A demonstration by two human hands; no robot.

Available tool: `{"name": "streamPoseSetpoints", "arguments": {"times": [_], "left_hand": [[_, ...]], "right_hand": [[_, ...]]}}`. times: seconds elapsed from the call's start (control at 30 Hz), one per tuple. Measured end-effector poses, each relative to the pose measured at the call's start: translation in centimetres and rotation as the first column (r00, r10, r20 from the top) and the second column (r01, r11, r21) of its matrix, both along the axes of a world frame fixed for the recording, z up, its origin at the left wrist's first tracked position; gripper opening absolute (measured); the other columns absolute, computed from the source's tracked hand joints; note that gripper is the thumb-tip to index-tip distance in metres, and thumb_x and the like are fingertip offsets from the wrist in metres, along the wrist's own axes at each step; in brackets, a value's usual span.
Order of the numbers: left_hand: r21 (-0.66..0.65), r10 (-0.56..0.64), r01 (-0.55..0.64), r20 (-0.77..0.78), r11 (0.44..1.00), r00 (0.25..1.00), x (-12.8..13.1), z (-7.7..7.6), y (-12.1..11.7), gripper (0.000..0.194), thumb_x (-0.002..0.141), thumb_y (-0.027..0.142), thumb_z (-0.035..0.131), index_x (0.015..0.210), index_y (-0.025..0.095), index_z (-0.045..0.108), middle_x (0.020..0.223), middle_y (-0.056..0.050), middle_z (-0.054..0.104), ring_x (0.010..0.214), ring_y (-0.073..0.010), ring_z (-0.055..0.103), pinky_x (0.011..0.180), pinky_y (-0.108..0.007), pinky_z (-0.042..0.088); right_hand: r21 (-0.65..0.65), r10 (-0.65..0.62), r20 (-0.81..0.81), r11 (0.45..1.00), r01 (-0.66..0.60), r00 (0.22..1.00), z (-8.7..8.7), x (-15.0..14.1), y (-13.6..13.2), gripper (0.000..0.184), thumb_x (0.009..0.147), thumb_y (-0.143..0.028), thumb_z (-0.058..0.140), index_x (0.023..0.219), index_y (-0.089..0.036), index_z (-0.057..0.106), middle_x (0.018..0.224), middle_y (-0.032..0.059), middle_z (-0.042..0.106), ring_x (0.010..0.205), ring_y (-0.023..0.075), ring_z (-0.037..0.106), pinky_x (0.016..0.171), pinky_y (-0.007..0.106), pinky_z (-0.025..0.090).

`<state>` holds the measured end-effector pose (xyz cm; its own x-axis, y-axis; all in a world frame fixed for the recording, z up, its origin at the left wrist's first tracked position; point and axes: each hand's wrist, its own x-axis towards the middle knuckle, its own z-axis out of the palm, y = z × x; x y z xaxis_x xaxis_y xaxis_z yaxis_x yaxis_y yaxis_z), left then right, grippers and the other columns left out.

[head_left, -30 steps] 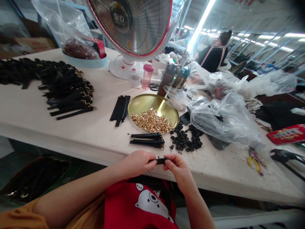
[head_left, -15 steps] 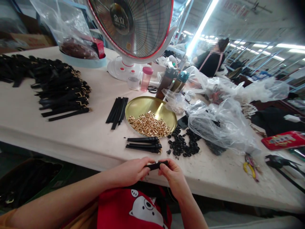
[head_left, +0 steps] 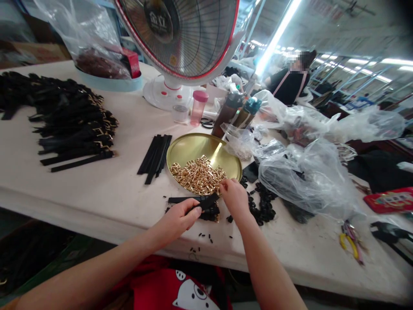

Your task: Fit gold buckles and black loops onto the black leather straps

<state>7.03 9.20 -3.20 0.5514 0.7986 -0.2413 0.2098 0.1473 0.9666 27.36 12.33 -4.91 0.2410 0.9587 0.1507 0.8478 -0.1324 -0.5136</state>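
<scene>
Against left hand (head_left: 177, 222), black strap (head_left: 206, 201) lying crosswise

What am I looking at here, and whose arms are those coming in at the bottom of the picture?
There is no machine here. These are a person's own two bare hands, filmed by a camera worn on their head that looks forward and down, so the arms enter from the bottom. The left hand holds a black strap. The right hand is at the rim of a brass tray holding gold-coloured metal fittings. Also on the long table are a heap of black straps with gold fittings, a bundle of black strips and small black pieces. Another person is further back.
</scene>
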Motion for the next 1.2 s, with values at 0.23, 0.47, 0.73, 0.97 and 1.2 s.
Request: {"name": "streamPoseSetpoints", "arguments": {"times": [0.23, 0.47, 0.73, 0.97, 1.2], "left_hand": [[-0.035, 0.048, -0.047, 0.013, 0.998, 0.999, -0.1, 0.2, -0.3, 0.022, 0.082, 0.038, 0.040, 0.078, 0.017, 0.045, 0.050, 0.007, 0.044, 0.040, -0.0061, 0.036, 0.040, -0.017, 0.029], [-0.047, 0.026, -0.019, 0.151, 0.999, 0.988, 1.6, 1.8, -1.1, 0.025, 0.081, 0.041, 0.044, 0.076, 0.016, 0.043, 0.054, 0.007, 0.043, 0.041, -0.0043, 0.033, 0.039, -0.017, 0.027], [0.060, -0.118, 0.123, -0.080, 0.991, 0.990, 1.3, 1.7, -3.0, 0.021, 0.076, 0.036, 0.047, 0.069, 0.016, 0.045, 0.050, 0.008, 0.040, 0.041, -0.0057, 0.034, 0.038, -0.017, 0.027], [0.106, -0.163, 0.180, -0.156, 0.978, 0.974, -0.3, 1.3, -3.8, 0.029, 0.085, 0.040, 0.032, 0.079, 0.017, 0.048, 0.053, 0.006, 0.045, 0.043, -0.0079, 0.038, 0.042, -0.019, 0.031], [0.331, -0.219, 0.369, -0.413, 0.868, 0.884, -1.3, 1.4, -4.8, 0.029, 0.087, 0.035, 0.032, 0.079, 0.018, 0.055, 0.066, 0.002, 0.055, 0.062, -0.0127, 0.051, 0.057, -0.021, 0.036]], "right_hand": [[0.006, -0.002, -0.035, 1.000, 0.003, 0.999, 0.1, 0.1, 0.9, 0.013, 0.076, -0.021, 0.048, 0.068, -0.017, 0.058, 0.076, 0.0068, 0.058, 0.072, 0.0185, 0.053, 0.068, 0.030, 0.038], [-0.064, -0.050, -0.980, 0.995, -0.070, 0.192, 2.3, -2.9, -7.2, 0.022, 0.068, -0.037, 0.065, 0.076, -0.019, 0.056, 0.068, -0.0024, 0.056, 0.055, 0.0083, 0.049, 0.057, 0.023, 0.043], [0.003, 0.011, -0.969, 1.000, -0.030, 0.248, 0.6, -5.9, -12.3, 0.030, 0.064, -0.026, 0.071, 0.090, -0.022, 0.057, 0.067, -0.0041, 0.059, 0.058, 0.0098, 0.053, 0.058, 0.023, 0.043], [-0.006, -0.032, -0.974, 0.993, 0.116, 0.224, 0.8, -5.4, -12.8, 0.023, 0.067, -0.025, 0.068, 0.089, -0.021, 0.065, 0.067, -0.0036, 0.060, 0.059, 0.0078, 0.052, 0.060, 0.021, 0.045], [-0.223, -0.163, -0.929, 0.963, 0.150, -0.332, 0.7, -5.8, -12.9, 0.025, 0.060, -0.018, 0.074, 0.084, -0.019, 0.066, 0.078, -0.0013, 0.066, 0.055, 0.0035, 0.057, 0.055, 0.013, 0.051]]}}
